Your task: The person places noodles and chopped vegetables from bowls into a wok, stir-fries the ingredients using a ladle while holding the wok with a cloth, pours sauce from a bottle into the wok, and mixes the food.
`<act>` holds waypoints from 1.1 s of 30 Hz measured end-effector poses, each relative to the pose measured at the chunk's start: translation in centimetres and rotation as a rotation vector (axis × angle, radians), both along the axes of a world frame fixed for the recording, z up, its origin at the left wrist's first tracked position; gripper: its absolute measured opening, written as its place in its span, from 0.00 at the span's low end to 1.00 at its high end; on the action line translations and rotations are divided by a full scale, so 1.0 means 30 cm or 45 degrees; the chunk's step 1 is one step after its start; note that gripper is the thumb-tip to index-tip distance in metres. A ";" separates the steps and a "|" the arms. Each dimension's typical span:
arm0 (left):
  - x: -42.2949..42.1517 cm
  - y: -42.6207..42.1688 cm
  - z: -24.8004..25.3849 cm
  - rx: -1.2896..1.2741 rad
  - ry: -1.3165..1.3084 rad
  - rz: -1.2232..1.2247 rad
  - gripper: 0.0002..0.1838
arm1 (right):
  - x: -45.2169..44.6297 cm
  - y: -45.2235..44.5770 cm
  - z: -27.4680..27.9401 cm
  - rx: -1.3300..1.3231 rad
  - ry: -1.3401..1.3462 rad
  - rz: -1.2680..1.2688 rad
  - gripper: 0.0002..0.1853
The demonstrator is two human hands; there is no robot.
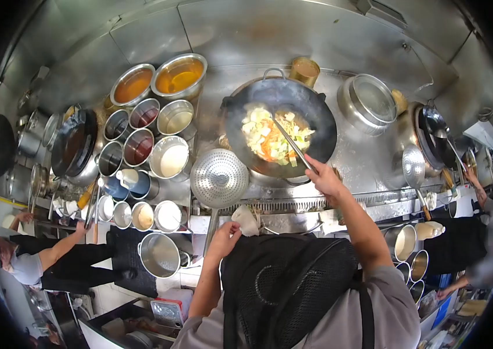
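My right hand (pixel 326 181) grips the handle of a long metal wok utensil (pixel 290 138). Its working end is buried in the food, so I cannot tell whether it is a ladle or a spatula. Chopped cabbage and orange shreds with noodle-like strands (pixel 275 139) lie in the dark wok (pixel 325 131), with steam above. Low at the front edge, my left hand (pixel 223 238) has its fingers closed at the corner of a folded white cloth (pixel 246 220). Close by that hand is the handle of a large perforated strainer (pixel 219 178), resting left of the wok.
Steel bowls of orange liquid (pixel 179 75) and several sauce pots (pixel 170 158) crowd the left. Stacked metal pans (pixel 369 102) sit right of the wok, and a tin (pixel 304 71) stands behind it. Other people work at the far left (pixel 43 256) and far right (pixel 488 232).
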State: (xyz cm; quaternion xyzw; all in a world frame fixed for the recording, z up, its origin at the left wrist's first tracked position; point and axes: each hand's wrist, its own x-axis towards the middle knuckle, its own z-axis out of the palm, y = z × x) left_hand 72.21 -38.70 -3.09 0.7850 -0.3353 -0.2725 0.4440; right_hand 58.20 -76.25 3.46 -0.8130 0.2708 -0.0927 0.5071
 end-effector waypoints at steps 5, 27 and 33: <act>-0.010 0.009 -0.016 0.014 -0.017 0.025 0.11 | -0.262 -0.035 0.036 -0.971 0.268 0.207 0.29; 0.006 -0.001 -0.060 0.039 0.059 -0.063 0.13 | -0.449 0.033 0.498 -1.039 0.801 -0.045 0.29; 0.009 0.024 -0.040 0.009 0.006 -0.071 0.14 | -0.417 -0.054 0.243 -0.785 0.273 -0.183 0.25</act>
